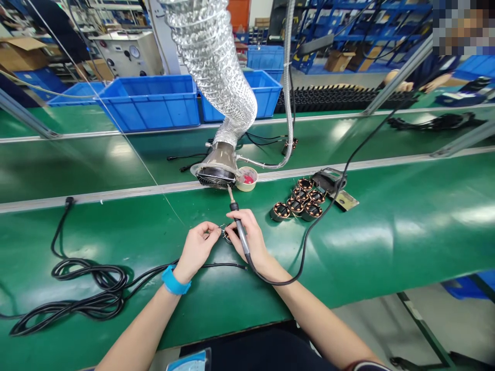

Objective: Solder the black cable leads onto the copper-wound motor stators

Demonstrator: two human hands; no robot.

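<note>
My left hand (199, 246), with a blue band at the wrist, pinches at thin wires on the left side of a small black and copper coil part (227, 235). Between thumb and fingers of my right hand (249, 238) lies a soldering iron (240, 229), its tip pointing up and away; the thumb side also touches the coil part, which the hand partly hides. Several similar coil parts (296, 205) stand grouped right of my hands, beside a grey metal stand (330, 180). A round tub (247, 179) with something red inside sits beyond the iron's tip.
A silver duct (216, 67) hangs down to a fume hood (216, 170) just beyond my hands. Black cable (93, 288) lies coiled at the left. The iron's cord loops right. Blue bins (150, 105) stand behind the metal rail. Another person's hands (435, 82) show at the far right.
</note>
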